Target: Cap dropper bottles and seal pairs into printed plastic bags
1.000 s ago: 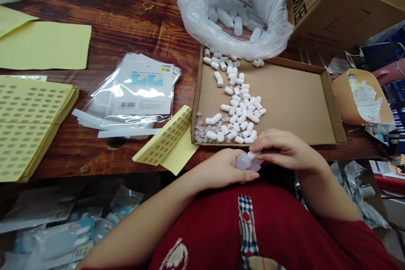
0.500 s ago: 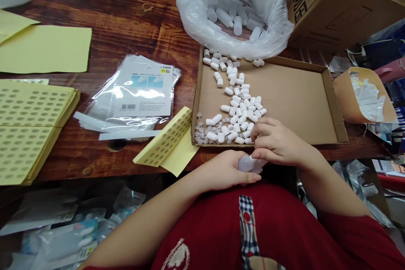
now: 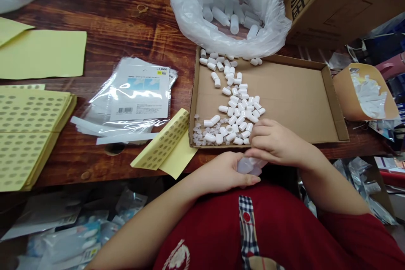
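Note:
In front of my body, my left hand [image 3: 232,173] is closed around small translucent plastic bottles [image 3: 245,165]; how many is hidden by the fingers. My right hand [image 3: 272,142] is bent over the bottles' upper ends, its thumb and fingertips drawn together there. What those fingertips pinch, if anything, is covered. Just beyond the hands lies a shallow cardboard tray [image 3: 311,140]. White rounded caps [image 3: 240,112] are heaped in its left half, with small clear plastic stoppers [image 3: 200,137] in the near left corner.
Behind the tray sits a plastic bag [image 3: 268,46] of similar bottles. Right of it are a large carton [image 3: 329,21] and an orange bin [image 3: 343,93] of white scraps. Clear packaging sleeves [image 3: 139,93], a folded sticker sheet [image 3: 164,139] and a stack of yellow sticker sheets [image 3: 31,122] lie left.
My right thumb and fingertips have come down closer over the bottle tops, covering more of them. My left hand keeps its hold. The whole view has shifted slightly.

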A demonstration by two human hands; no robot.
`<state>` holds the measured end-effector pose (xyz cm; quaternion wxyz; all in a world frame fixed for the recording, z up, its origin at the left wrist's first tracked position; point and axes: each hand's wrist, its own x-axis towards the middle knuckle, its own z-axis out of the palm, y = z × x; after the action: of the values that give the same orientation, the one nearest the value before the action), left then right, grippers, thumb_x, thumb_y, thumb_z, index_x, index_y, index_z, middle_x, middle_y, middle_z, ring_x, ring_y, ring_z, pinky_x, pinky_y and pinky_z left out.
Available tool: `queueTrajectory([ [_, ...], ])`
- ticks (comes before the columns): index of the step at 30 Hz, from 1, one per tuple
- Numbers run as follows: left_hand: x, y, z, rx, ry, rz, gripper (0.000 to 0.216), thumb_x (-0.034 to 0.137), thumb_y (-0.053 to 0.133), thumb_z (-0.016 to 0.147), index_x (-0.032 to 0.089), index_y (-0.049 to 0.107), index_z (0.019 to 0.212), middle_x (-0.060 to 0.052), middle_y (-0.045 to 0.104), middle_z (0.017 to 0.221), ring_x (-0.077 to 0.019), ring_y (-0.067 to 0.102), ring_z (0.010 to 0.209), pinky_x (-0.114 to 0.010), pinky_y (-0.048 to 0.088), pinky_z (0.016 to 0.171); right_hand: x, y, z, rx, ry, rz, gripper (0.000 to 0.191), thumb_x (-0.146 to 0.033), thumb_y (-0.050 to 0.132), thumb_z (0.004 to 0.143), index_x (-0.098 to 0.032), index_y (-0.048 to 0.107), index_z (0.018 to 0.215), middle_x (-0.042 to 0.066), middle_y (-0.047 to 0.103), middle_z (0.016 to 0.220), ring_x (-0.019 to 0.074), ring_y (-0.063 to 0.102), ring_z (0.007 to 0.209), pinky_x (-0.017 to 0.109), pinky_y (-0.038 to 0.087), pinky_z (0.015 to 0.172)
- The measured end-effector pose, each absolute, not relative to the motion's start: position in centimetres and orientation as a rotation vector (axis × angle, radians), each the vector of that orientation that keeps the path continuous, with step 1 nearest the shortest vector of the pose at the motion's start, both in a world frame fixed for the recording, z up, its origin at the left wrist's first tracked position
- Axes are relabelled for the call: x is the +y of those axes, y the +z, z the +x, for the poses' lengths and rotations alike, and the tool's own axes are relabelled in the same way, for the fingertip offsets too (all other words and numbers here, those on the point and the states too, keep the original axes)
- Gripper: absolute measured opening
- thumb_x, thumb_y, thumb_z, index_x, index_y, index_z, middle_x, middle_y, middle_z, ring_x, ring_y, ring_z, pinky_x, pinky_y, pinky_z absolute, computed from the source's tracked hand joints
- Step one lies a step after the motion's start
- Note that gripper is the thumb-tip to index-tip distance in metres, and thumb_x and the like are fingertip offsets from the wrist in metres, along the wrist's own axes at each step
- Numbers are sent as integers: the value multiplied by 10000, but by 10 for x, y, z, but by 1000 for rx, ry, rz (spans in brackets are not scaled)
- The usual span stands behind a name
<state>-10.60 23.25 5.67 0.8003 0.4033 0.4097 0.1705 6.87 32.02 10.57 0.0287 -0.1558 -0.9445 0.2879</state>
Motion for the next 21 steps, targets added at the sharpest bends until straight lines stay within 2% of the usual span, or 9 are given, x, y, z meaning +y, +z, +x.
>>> queueTrajectory([
  [1, 233, 56, -106, 871, 373, 873, 269, 343, 740, 680, 161, 607, 827, 26, 593, 691, -131, 519, 635, -261, 402, 640, 321, 106, 69, -2911, 908, -504, 425, -456, 405, 970, -154, 662, 816, 74, 643, 810, 184, 535, 824, 335, 433, 802],
  [3, 233, 56, -107, 826, 380, 845, 266, 367, 729, 692, 156, 601, 790, 25, 585, 669, -129, 512, 626, -262, 400, 639, 323, 108, 70, -2878, 1034, -468, 398, -492, 449, 944, -154, 658, 924, 85, 654, 913, 188, 546, 881, 325, 437, 811],
  [6, 234, 56, -109, 774, 371, 781, 265, 362, 731, 698, 158, 568, 743, 36, 564, 636, -112, 486, 593, -250, 387, 618, 323, 111, 72, -2871, 1137, -379, 313, -418, 502, 942, -150, 633, 1039, 84, 652, 984, 177, 540, 925, 304, 426, 838],
  [8, 235, 57, -109, 762, 367, 784, 258, 349, 734, 701, 162, 559, 730, 40, 566, 635, -107, 485, 589, -242, 383, 611, 321, 110, 70, -2941, 1010, -416, 318, -379, 445, 973, -139, 651, 939, 73, 646, 853, 174, 525, 824, 307, 419, 782],
  [10, 236, 56, -110, 754, 368, 809, 257, 356, 729, 710, 163, 560, 707, 42, 565, 623, -105, 483, 586, -239, 380, 607, 320, 107, 68, -2984, 895, -467, 403, -381, 375, 993, -143, 652, 823, 65, 623, 755, 175, 502, 746, 317, 409, 731],
  [12, 236, 56, -110, 746, 380, 806, 258, 363, 728, 714, 164, 564, 707, 47, 558, 623, -102, 482, 588, -240, 384, 615, 320, 105, 67, -2957, 928, -451, 400, -388, 372, 992, -152, 651, 830, 71, 634, 800, 180, 513, 776, 324, 414, 751],
  [16, 235, 54, -111, 737, 381, 770, 274, 370, 737, 705, 169, 551, 721, 52, 552, 632, -103, 489, 588, -242, 388, 620, 320, 107, 68, -2873, 1076, -329, 240, -325, 465, 967, -150, 624, 1006, 80, 649, 975, 177, 526, 917, 317, 412, 865],
  [18, 235, 53, -111, 746, 373, 796, 277, 375, 731, 710, 169, 547, 712, 47, 561, 626, -106, 487, 585, -241, 378, 614, 319, 108, 68, -2918, 994, -345, 251, -292, 425, 981, -142, 625, 976, 73, 650, 919, 174, 518, 870, 316, 408, 847],
  [21, 234, 54, -110, 750, 403, 825, 268, 389, 703, 731, 166, 557, 709, 40, 563, 622, -113, 486, 591, -246, 375, 619, 316, 105, 64, -3010, 773, -431, 381, -355, 361, 996, -124, 640, 875, 82, 635, 822, 187, 504, 798, 323, 400, 779],
])
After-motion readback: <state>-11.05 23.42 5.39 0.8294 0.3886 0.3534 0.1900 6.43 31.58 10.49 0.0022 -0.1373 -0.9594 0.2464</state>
